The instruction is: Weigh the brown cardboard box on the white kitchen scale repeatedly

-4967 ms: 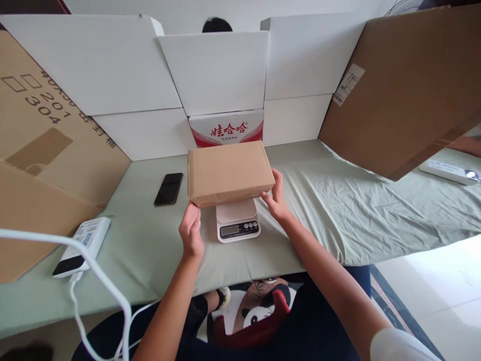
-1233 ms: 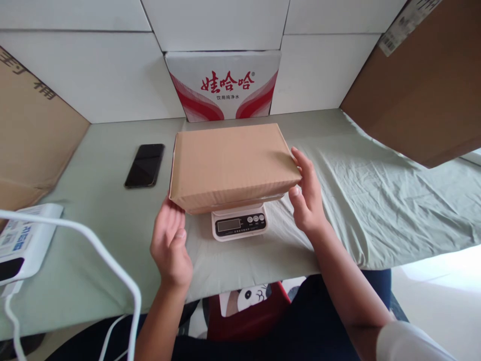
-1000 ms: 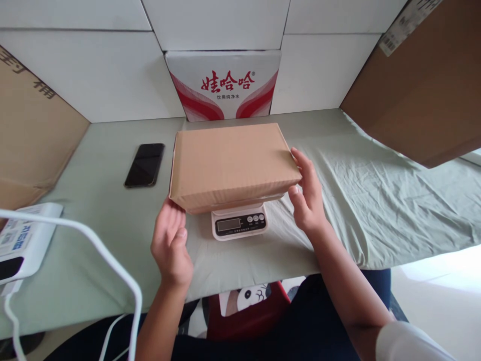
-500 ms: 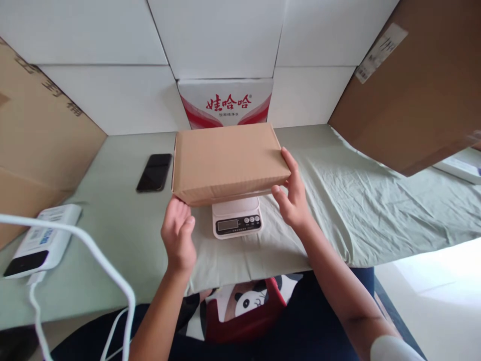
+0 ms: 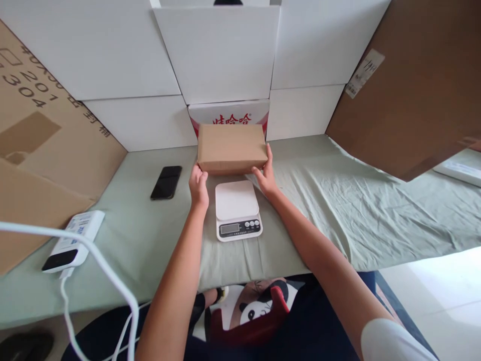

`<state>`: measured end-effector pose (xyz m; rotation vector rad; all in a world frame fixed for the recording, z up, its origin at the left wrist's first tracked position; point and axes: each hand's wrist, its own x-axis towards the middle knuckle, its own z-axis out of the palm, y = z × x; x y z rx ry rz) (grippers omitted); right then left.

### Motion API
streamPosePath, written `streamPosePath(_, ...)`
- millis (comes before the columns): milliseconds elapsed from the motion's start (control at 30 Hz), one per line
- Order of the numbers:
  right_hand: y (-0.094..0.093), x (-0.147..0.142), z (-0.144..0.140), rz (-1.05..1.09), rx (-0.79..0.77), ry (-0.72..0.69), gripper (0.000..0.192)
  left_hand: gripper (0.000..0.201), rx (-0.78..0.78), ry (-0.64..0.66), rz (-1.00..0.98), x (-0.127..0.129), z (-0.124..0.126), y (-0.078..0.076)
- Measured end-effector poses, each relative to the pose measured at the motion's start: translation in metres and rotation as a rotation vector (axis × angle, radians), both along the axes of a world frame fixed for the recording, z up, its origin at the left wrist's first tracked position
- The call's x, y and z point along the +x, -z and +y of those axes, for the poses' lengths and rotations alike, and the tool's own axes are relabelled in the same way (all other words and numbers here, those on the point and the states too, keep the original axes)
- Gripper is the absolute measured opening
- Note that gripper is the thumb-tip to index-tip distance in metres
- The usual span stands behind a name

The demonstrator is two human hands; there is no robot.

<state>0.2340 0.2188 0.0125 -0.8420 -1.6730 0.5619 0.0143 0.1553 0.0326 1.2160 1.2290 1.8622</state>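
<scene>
A brown cardboard box (image 5: 232, 143) is held between both my hands behind the scale, in front of the printed white carton. My left hand (image 5: 198, 185) grips its near left corner, with the thumb toward me. On the near right corner is my right hand (image 5: 266, 173), its thumb at the front face and a finger along the side. Fingers under the box are hidden. Whether the box touches the table, I cannot tell. The white kitchen scale (image 5: 236, 200) lies between my forearms, its platform bare and its display (image 5: 229, 228) blank.
A black phone (image 5: 166, 182) lies left of the scale. Farther left is a white device (image 5: 75, 240) with a white cable (image 5: 108, 273) looping in front. Large cardboard panels stand left (image 5: 56, 125) and right (image 5: 406, 95). White boxes (image 5: 218, 55) and the red-lettered carton (image 5: 229, 111) line the back.
The cardboard box has moved away from me, from above the scale to behind it, uncovering the platform. Both hands went with it, and the camera view has shifted a little.
</scene>
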Motion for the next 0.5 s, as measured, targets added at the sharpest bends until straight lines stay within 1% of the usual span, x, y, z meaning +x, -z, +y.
streamPosePath(67, 0.007, 0.001, 0.003, 0.007, -0.018, -0.015, 0.104, 0.037, 0.015, -0.003, -0.022, -0.001, 0.001, 0.01)
streamPosePath(167, 0.008, 0.002, 0.005, 0.002, -0.071, -0.008, 0.103, 0.034, -0.03, -0.004, -0.029, -0.005, 0.002, 0.019)
streamPosePath(333, 0.005, 0.002, 0.006, 0.021, -0.131, -0.021, 0.108, 0.032, -0.042, -0.007, 0.003, -0.009, 0.006, 0.026)
streamPosePath(500, 0.005, 0.002, 0.005, 0.007, -0.169, -0.031, 0.107, 0.039, -0.048, -0.008, 0.032, -0.013, 0.008, 0.03)
